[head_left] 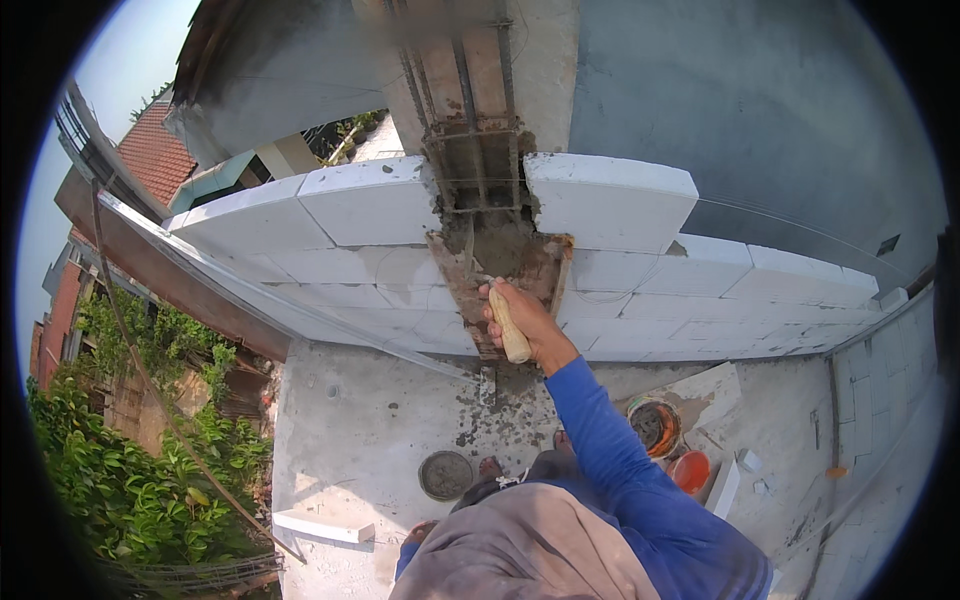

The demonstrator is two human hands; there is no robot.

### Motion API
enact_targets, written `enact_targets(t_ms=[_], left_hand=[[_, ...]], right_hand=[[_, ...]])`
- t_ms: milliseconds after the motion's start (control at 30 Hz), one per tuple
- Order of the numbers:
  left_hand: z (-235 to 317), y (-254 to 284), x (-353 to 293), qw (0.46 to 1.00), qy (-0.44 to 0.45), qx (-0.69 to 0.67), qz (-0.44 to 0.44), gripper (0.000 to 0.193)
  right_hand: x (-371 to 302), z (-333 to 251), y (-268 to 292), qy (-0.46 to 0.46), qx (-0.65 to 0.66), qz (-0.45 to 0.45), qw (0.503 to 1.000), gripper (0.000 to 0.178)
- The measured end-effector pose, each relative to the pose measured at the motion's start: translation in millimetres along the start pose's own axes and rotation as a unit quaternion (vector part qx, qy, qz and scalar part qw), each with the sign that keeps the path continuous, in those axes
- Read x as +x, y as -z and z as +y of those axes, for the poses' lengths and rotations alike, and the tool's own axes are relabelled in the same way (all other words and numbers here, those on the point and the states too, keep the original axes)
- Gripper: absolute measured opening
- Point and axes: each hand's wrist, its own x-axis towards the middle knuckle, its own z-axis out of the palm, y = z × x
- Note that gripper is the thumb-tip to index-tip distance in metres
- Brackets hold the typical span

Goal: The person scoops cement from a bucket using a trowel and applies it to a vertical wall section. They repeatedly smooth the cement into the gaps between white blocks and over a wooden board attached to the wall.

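My right hand grips the pale wooden handle of a trowel, fingers wrapped round it. The trowel points away from me, its narrow blade against wet grey mortar in the gap between two runs of white blocks. A board closes the near side of that gap. Steel reinforcing bars rise from the mortar beyond the hand. What looks like my left hand hangs low by my left side, mostly hidden by my clothing; its fingers cannot be made out.
White block walls run to both sides. On the concrete floor stand a mortar bucket, another bucket and a red container. A loose white block lies left. Mortar splatters lie below the gap. Greenery borders the left floor edge.
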Motion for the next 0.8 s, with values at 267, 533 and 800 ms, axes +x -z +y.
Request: enact_targets(t_ms=[267,533,800], left_hand=[[-30.9,26.9,33.7,0.885,-0.182,0.418,-0.092,0.083],[11.4,11.6,35.2,0.988,0.075,-0.128,0.032,0.078],[-25.7,32.4,58.8,0.999,0.024,-0.01,0.047,0.079]], right_hand=[[-61.8,7.7,41.5,0.018,-0.105,0.021,0.994,0.041],[13.1,0.7,75.4,0.022,0.241,-0.151,0.959,0.038],[3.5,-8.9,77.2,0.038,0.124,-0.113,0.985,0.04]])
